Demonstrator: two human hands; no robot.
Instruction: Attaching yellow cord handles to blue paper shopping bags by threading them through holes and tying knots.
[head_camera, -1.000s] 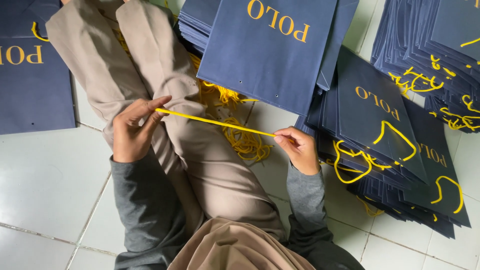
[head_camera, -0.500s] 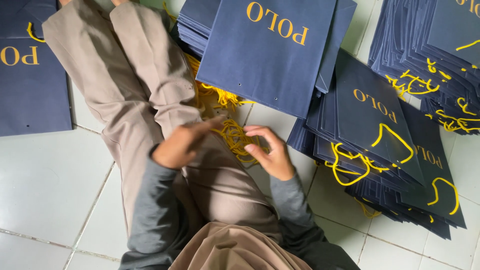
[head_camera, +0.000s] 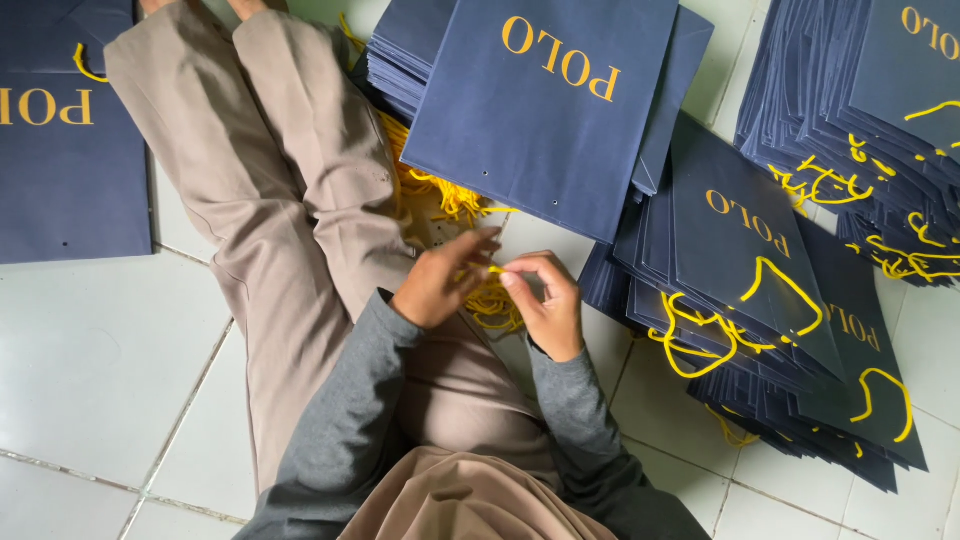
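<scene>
My left hand (head_camera: 440, 282) and my right hand (head_camera: 548, 302) are close together over my lap, fingertips pinching a piece of yellow cord (head_camera: 492, 272). Right beneath them lies a tangled pile of yellow cords (head_camera: 488, 300) on the floor beside my beige trouser leg (head_camera: 330, 200). A navy paper bag (head_camera: 555, 105) with gold lettering and small punched holes lies flat just beyond my hands, on top of a stack of the same bags.
Navy bags with yellow cord handles are fanned out in a stack (head_camera: 770, 320) at the right, with more (head_camera: 880, 140) at the top right. Another navy bag (head_camera: 65, 140) lies at the left. White floor tiles (head_camera: 90, 380) show at the lower left.
One second ago my hands were apart, holding a yellow cord stretched between them. They have come together over the cord pile, the cord now bunched at my fingertips.
</scene>
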